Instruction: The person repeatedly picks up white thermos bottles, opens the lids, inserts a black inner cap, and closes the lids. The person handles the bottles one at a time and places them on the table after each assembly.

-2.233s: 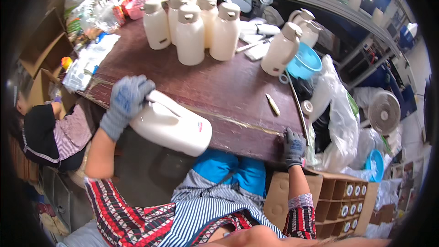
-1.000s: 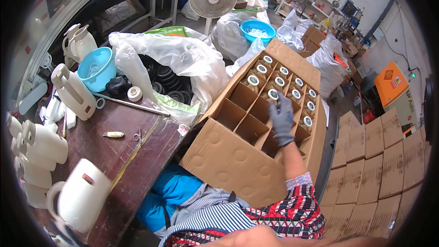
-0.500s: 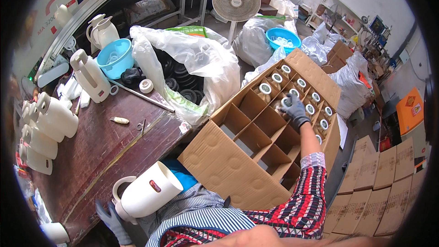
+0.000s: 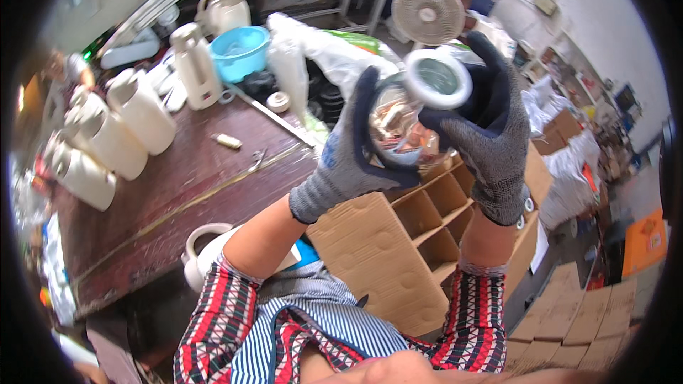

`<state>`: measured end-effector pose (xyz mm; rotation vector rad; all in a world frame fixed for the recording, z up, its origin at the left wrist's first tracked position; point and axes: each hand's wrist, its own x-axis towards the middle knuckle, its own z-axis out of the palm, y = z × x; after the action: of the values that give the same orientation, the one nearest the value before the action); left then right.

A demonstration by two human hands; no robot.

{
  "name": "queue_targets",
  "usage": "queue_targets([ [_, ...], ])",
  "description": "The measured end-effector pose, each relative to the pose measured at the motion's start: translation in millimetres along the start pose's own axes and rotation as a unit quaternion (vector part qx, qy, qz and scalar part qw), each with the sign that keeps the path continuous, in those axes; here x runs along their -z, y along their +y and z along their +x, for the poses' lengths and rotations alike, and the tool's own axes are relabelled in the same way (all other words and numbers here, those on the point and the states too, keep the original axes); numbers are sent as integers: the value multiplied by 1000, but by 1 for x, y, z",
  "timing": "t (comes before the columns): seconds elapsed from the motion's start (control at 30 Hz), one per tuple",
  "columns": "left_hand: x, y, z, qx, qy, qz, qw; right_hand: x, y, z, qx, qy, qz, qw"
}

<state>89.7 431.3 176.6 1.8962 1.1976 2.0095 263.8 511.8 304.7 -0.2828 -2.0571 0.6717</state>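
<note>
Both gloved hands hold a shiny silvered vacuum flask liner (image 4: 400, 128) up above the box. A white ring surrounds its greenish glass mouth, which faces me. My left hand (image 4: 345, 146) cups the liner's body from the left, fingers curled round its side and underside. From the right, my right hand (image 4: 491, 128) grips it near the neck, thumb below the ring. A white vacuum jug body (image 4: 206, 259) lies at my lap, partly hidden behind my left forearm. Below the hands, the divided cardboard box (image 4: 391, 263) shows bare compartments; my right hand and arm hide much of it.
White jugs (image 4: 142, 110) stand along the left of the dark table (image 4: 235, 199). A blue basin (image 4: 240, 57), scissors (image 4: 257, 161) and a plastic bag (image 4: 290, 64) lie further back. A fan (image 4: 427, 14) stands behind. Flat cartons (image 4: 562, 306) are stacked at the lower right.
My right hand has lifted the liner out of the box. My left hand has come up from beside the jug and now holds the liner too. The view has shifted.
</note>
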Motion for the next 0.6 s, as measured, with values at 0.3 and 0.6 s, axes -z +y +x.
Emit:
queue_targets([
  [0.3, 115, -21, -173, 182, 161, 82, 967, -170, 20, -166, -371, -7, 647, 666],
  [0.6, 227, 36, -234, 240, 72, 625, 739, -193, 91, -241, -365, -179, 245, 880],
])
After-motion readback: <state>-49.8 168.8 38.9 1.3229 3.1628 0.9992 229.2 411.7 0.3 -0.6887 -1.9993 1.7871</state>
